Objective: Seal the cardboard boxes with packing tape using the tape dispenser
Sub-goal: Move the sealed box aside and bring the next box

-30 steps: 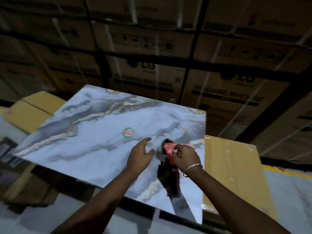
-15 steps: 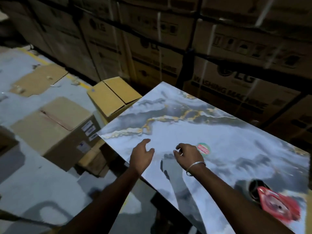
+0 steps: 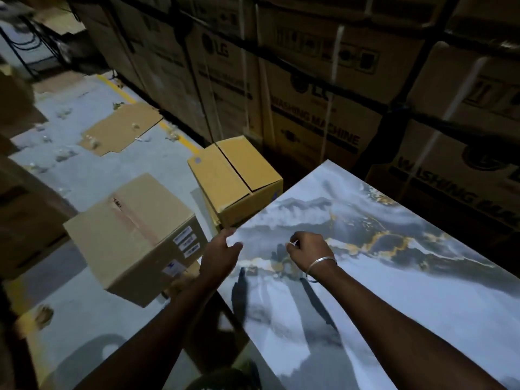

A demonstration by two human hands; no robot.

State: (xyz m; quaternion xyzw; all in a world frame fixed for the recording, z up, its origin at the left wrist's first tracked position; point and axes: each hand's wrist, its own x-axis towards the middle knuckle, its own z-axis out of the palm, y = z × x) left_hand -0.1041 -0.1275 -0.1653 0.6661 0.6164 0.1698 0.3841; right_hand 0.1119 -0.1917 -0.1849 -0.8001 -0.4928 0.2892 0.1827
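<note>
Reaching with my left hand (image 3: 222,254) loose-fingered and my right hand (image 3: 306,250) curled on nothing over the counter (image 3: 422,291), both empty. I should lift 1 unsealed box (image 3: 236,175) squarely, flaps shut.

We are seeing the table (image 3: 394,277) lying at right, two boxes on the floor (image 3: 70,136) left of it: the near box (image 3: 132,235) beside the far box (image 3: 233,175). Stacked cartons (image 3: 323,94) are standing behind; a flat cardboard sheet (image 3: 121,128) is lying far left.
</note>
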